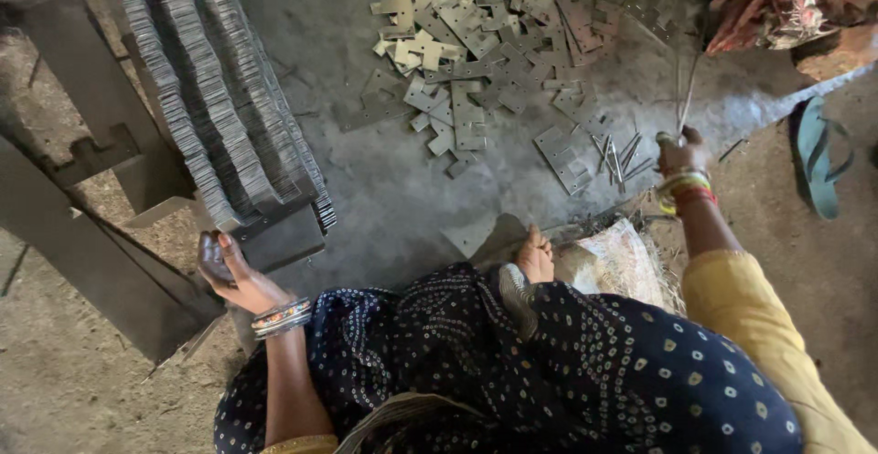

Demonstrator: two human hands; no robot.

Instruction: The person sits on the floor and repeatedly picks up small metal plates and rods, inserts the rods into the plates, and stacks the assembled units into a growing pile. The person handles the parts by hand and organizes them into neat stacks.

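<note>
L hand (222,267) down at left, wrist bent back, bangles on forearm, palm and fingers pressed flat against near end of plate stack (224,97) — touching, not clenched round anything. Stack leans in long rows on dark tray (283,235), running up-left from hand. R arm stretched fwd and right, yellow sleeve to elbow, bangles at wrist; R hand (681,150) fisted tight on thin metal rods (686,97) that stick up from fist. More short rods (617,157) on floor just left of fist. Loose plates (494,42) heaped on grey floor ahead, well apart from both hands. Bare foot (535,255) between arms, sandal (817,157) far right.
</note>
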